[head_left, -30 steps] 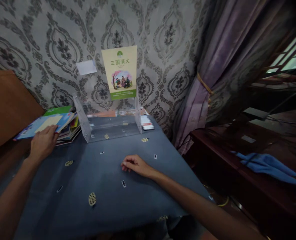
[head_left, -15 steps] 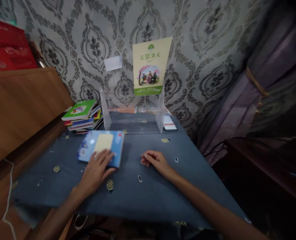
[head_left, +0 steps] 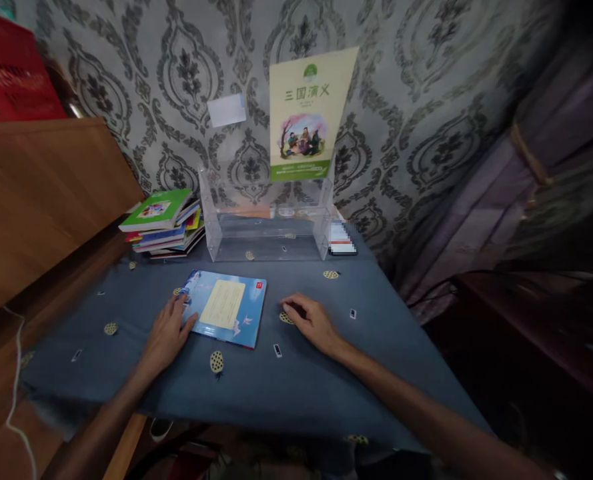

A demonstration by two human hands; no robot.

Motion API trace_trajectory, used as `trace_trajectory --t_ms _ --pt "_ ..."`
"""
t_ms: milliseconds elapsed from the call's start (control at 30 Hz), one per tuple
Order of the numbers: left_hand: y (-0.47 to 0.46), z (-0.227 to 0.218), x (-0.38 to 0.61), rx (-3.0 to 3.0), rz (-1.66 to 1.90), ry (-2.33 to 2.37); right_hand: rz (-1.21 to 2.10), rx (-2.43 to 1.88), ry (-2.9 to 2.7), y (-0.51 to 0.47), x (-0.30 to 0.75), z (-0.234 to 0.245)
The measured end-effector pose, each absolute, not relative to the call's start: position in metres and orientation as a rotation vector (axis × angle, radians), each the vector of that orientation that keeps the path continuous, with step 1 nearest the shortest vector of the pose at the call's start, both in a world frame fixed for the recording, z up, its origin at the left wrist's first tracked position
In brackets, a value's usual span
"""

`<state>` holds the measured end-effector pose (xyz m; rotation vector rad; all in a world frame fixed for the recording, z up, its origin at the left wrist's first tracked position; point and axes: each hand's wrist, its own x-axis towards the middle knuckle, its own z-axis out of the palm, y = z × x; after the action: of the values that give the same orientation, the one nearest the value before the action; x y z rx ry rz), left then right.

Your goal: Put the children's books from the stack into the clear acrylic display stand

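A blue book (head_left: 251, 300) with a pale yellow panel lies flat and slightly turned on the blue tablecloth. My left hand (head_left: 167, 333) rests at its left edge, fingers stretched out and the thumb against the lower left corner. To the right of the book, apart from it, my right hand (head_left: 316, 325) rests on the cloth with loosely bent fingers; a gap shows between thumb and forefinger, and nothing is seen in it. Behind the book stands a clear acrylic stand (head_left: 266, 247). Its right part bears an upright cream and green book (head_left: 303, 100).
A stack of books (head_left: 163, 220), green one on top, sits at the back left beside a wooden panel (head_left: 41, 200). Right of the stand lies a phone-like object (head_left: 343, 240), its screen blurred. A white cable (head_left: 17, 380) hangs at left, a curtain (head_left: 486, 200) at right.
The blue book has shifted right and turned slightly. My left hand has moved from on top of its cover to its left edge. My right hand has stayed about where it was.
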<state>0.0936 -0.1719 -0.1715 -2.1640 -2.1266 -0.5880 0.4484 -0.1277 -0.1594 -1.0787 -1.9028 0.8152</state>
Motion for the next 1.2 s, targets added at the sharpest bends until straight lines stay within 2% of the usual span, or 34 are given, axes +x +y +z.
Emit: trace_trajectory --t_ms 400,567,767,1200 --pt "-0.160 -0.173 0.118 -2.298 -0.584 -2.003 0.575 -1.111 -2.059 -0.105 0.459 -0.170" --pt "-0.142 -0.168 0.138 -2.452 -0.474 -1.886 0.505 -1.087 -2.111 -0.109 0.465 -0.174" --pt "-0.115 -0.160 0.172 -2.628 -0.291 -1.734 0.477 -1.139 -2.116 -0.126 0.481 -0.174" --pt "-0.054 -0.147 0.253 -3.148 -0.183 -1.314 0.472 -1.329 -2.046 -0.111 0.532 -0.168"
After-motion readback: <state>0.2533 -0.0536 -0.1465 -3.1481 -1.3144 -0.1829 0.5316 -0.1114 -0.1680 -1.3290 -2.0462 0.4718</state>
